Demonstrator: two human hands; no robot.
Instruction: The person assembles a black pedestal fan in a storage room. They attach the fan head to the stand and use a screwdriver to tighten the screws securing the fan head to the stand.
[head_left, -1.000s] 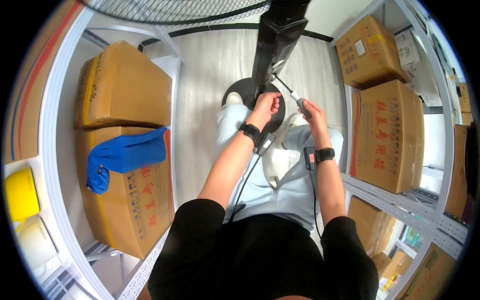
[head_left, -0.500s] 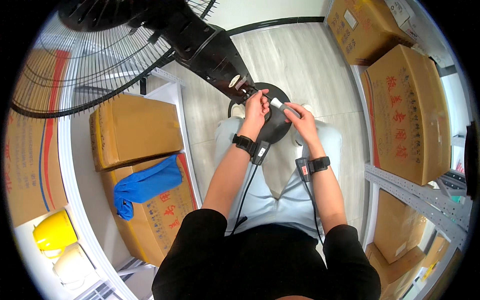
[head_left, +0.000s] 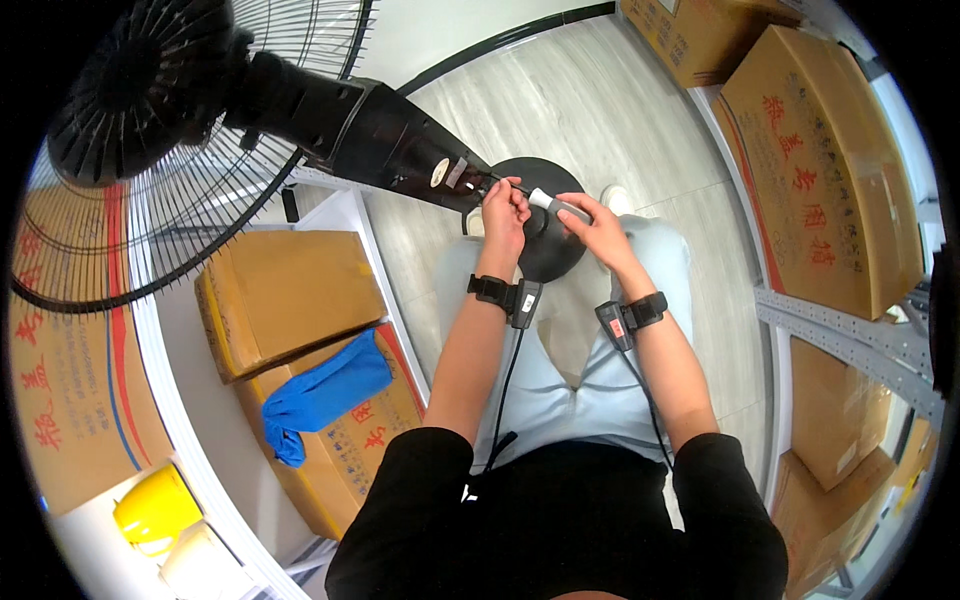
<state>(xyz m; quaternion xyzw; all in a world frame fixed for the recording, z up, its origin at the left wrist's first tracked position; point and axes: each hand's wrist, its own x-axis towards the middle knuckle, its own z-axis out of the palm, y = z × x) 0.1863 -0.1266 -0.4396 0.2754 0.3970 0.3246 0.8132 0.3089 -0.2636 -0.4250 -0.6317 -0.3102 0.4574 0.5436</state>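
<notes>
In my right hand [head_left: 602, 235] is a screwdriver [head_left: 568, 210] with a grey and white handle, its dark shaft pointing left toward the fan. My left hand [head_left: 504, 225] has its fingers curled at the shaft, right beside the lower end of the fan's black housing [head_left: 400, 150]. What those fingers pinch is too small to make out. The black fan tilts to the upper left, and its wire grille [head_left: 330, 40] spreads behind the motor. Beneath both hands lies the round black base [head_left: 555, 258], partly hidden by them.
Cardboard boxes [head_left: 290, 290] sit on the left shelf, with a blue cloth [head_left: 335, 390] on one and a yellow cup [head_left: 158, 508] nearby. More boxes [head_left: 815, 170] fill the metal rack [head_left: 850, 325] at right. Cables [head_left: 502, 400] hang from my wrist straps.
The whole view has shifted and turned slightly. The fan column leans flatter in the picture. Both hands keep nearly the same place and hold at the housing.
</notes>
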